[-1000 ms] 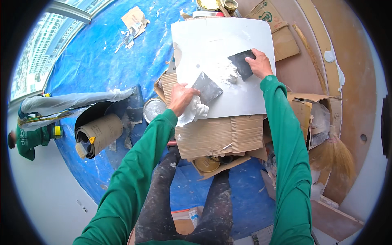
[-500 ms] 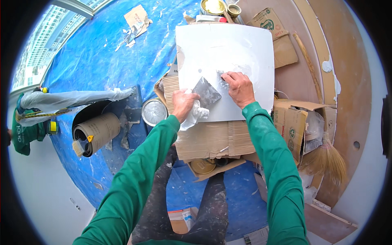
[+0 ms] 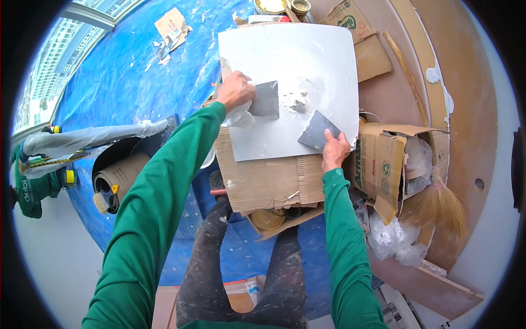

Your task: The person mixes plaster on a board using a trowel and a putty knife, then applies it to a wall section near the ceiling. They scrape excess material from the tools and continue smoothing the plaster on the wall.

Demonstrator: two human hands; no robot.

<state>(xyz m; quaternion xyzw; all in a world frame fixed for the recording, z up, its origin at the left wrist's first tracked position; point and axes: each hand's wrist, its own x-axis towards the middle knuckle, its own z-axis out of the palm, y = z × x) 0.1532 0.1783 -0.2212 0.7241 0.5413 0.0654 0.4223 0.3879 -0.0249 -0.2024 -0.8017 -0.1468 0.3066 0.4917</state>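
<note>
A white board (image 3: 249, 46) lies across a ribbed cardboard box, with a smear of white, paste-like filler (image 3: 293, 98) near its middle. My left hand (image 3: 235, 91), at the board's left side, is closed on a square grey putty spreader (image 3: 264, 100). A crumpled white rag or plastic (image 3: 239, 116) hangs beneath that same hand. Over the board's lower right part, my right hand (image 3: 335, 151) grips a second grey putty spreader (image 3: 318, 129), tilted on the board with whitish residue along its edge.
The ribbed cardboard box (image 3: 263, 183) carries the board. Blue sheeting (image 3: 131, 71) covers the floor at left, where a brown roll (image 3: 123, 178) lies. Open paint cans (image 3: 270, 6) stand beyond the board. At right are a cardboard carton (image 3: 381, 164) and a straw broom (image 3: 435, 211).
My hands have moved apart: the left up and leftward, the right down toward the board's lower right corner. Both spreaders went with them, uncovering the filler. The whole view has shifted slightly.
</note>
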